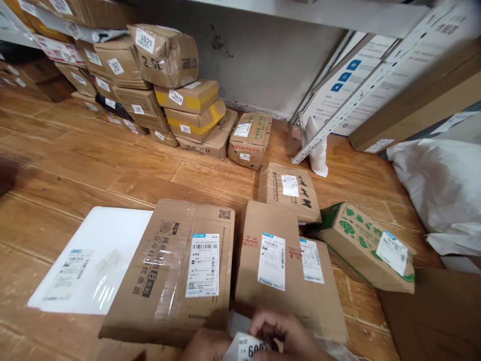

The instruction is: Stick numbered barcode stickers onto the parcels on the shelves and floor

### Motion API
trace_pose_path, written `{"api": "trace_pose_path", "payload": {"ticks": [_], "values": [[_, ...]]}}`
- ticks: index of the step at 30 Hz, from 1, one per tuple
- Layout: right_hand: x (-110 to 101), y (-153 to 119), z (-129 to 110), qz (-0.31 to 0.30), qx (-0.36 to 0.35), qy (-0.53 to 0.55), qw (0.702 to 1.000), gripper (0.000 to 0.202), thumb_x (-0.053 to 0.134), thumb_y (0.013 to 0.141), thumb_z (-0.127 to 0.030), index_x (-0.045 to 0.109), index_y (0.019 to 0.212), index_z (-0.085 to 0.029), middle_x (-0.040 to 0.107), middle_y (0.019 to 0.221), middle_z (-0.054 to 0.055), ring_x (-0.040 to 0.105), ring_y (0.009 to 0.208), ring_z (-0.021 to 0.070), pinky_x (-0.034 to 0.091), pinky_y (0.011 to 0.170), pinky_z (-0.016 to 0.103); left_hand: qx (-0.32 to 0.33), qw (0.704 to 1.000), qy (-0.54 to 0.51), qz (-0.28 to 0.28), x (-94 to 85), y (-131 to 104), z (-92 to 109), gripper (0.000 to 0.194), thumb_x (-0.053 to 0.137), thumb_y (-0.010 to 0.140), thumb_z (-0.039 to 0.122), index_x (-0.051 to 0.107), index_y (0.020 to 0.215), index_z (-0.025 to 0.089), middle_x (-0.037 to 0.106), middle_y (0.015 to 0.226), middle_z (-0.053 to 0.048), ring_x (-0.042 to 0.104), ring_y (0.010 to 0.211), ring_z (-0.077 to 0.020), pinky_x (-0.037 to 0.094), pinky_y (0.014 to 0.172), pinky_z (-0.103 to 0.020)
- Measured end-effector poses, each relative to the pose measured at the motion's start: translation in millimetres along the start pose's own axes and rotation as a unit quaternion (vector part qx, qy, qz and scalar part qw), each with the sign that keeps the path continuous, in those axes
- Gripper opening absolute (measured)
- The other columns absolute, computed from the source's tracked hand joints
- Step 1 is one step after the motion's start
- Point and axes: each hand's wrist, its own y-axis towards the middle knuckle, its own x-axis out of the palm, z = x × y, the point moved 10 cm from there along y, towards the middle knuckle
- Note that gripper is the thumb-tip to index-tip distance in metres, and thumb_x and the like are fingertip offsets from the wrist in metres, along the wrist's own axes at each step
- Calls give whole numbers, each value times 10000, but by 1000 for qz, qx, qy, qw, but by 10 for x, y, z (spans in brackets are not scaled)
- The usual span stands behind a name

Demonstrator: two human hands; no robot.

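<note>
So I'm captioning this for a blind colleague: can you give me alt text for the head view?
Two hands, left hand and right hand, hold a small white numbered sticker at the bottom edge, above cardboard parcels lying on a wooden floor. More labelled boxes are stacked against the back wall.

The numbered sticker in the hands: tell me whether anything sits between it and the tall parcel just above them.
Nothing visible does. The numbered sticker is pinched between the left hand and right hand, right at the near edge of the tall parcel, with only a strip of white packaging beneath.
</note>
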Motion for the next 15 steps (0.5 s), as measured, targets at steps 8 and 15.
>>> {"api": "trace_pose_path", "payload": {"ticks": [8,15], "values": [[136,120,-183,-18,30,74,997,337,806,598,-404,637,740,-150,480,558,-60,368,494,49,230,440,188,-38,991,-124,0,55,-16,10,578,589,592,731,651,730,173,563,671,-6,472,660,-147,388,638,-258],[44,250,-196,-3,57,108,993,370,814,575,-408,620,715,-127,529,592,-38,413,528,54,276,461,179,-44,967,-250,-10,3,-79,113,577,585,687,663,640,812,102,473,660,5,377,623,-83,277,585,-222]]}}
